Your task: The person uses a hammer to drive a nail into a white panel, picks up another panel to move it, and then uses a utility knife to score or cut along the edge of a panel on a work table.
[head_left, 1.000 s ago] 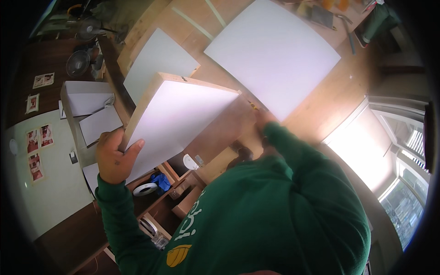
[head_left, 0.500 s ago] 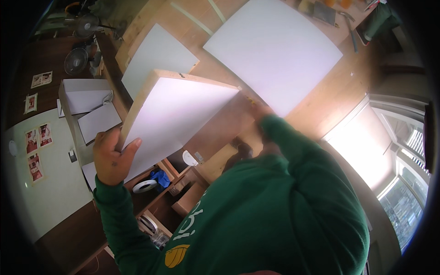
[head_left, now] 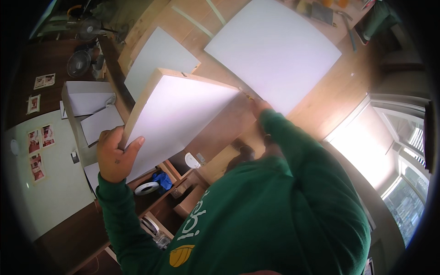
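Observation:
A white-faced panel (head_left: 178, 110) with bare wooden edges stands tilted up in front of me. My left hand (head_left: 115, 155) is closed round its left edge, thumb on the white face and fingers behind. By the panel's far right corner is my right hand (head_left: 262, 107), its fingers closed on a small, thin, yellowish and dark thing (head_left: 249, 96) that points at the corner. What kind of thing it is I cannot make out. Beyond the corner, a large white board (head_left: 275, 50) lies flat on the wooden worktop (head_left: 316, 94).
A smaller white panel (head_left: 160, 62) lies behind the held one. At the left an open box (head_left: 73, 114) holds white pieces. Below are shelves with a white tape roll (head_left: 146, 188) and a blue cloth-like bundle (head_left: 162, 180). A hammer (head_left: 350, 30) lies at the far right.
My right hand, smeared by motion before, is now sharper and still at the panel's corner. The left hand keeps its hold, and the whole view has shifted slightly.

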Available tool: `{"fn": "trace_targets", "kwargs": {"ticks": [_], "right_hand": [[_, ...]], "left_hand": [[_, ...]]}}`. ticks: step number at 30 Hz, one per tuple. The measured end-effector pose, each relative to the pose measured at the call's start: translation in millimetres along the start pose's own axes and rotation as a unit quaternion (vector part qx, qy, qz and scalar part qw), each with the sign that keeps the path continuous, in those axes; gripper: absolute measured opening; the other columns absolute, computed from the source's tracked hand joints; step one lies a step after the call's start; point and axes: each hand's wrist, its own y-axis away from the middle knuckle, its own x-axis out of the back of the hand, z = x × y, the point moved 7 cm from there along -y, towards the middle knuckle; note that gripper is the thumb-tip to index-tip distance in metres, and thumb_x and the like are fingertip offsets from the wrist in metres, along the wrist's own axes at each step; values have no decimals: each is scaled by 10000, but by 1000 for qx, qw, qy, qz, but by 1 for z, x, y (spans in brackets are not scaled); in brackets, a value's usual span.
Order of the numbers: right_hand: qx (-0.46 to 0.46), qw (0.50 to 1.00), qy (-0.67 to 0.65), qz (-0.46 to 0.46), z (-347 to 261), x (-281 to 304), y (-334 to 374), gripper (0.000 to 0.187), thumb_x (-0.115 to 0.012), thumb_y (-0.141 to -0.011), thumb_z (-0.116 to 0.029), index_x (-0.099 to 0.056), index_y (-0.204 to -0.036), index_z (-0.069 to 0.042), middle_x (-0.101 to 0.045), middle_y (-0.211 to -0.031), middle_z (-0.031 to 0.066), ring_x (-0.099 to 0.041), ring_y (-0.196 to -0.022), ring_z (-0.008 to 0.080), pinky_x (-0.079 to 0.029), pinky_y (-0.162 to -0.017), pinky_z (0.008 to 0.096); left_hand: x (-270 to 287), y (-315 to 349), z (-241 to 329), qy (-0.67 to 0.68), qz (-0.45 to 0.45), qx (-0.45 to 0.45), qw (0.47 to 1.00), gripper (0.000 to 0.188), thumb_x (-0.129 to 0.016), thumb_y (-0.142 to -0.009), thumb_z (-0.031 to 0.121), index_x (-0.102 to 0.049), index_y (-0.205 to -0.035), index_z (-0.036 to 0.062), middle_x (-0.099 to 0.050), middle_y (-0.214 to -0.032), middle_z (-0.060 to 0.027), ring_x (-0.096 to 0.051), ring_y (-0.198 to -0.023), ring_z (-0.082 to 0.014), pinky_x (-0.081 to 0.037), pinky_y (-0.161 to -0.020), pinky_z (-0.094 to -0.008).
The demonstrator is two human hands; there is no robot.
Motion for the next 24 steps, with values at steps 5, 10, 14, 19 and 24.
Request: {"fn": "trace_targets", "kwargs": {"ticks": [5, 10, 14, 19, 24], "right_hand": [[3, 1000, 27, -8, 8, -14, -11, 474, -399, -997, -392, -560, -1255, -28, -649, -1113, 274, -613, -1070, 424, -471, -951, 485], [-37, 998, 16, -44, 32, -26, 3, 481, -392, -999, -404, -559, -1259, -35, -639, -1145, 279, -597, -1114, 420, -453, -982, 479], [17, 994, 85, -61, 52, -34, -15, 467, -393, -1000, -394, -582, -1228, -33, -638, -1139, 283, -598, -1105, 427, -452, -977, 486], [-21, 999, -3, -30, 1, 3, 17, 450, -405, -995, -373, -588, -1213, -25, -643, -1103, 288, -610, -1058, 438, -466, -951, 494], [9, 1000, 1, 11, -9, 3, -6, 441, -411, -992, -359, -585, -1215, -21, -647, -1099, 285, -613, -1052, 436, -468, -949, 492]], "left_hand": [[0, 1, 3, 3, 13, -11, 1000, 244, -780, -723, 197, -646, -833, 26, -572, -697, -119, -490, -703, -292, -409, -626, -400], [2, 1, -2, -11, 16, -9, 1000, 243, -780, -721, 196, -640, -830, 31, -571, -701, -112, -473, -704, -292, -409, -640, -398], [0, -2, 1, -10, 12, -14, 1000, 246, -781, -720, 195, -617, -799, 30, -556, -687, -111, -454, -696, -294, -396, -633, -397], [0, 4, -7, -7, 7, 5, 1000, 236, -778, -725, 194, -615, -790, 36, -555, -678, -110, -452, -693, -296, -394, -633, -401], [2, -4, 1, -6, 2, -14, 1000, 224, -779, -728, 186, -636, -814, 36, -568, -690, -111, -463, -700, -296, -399, -634, -399]]}}
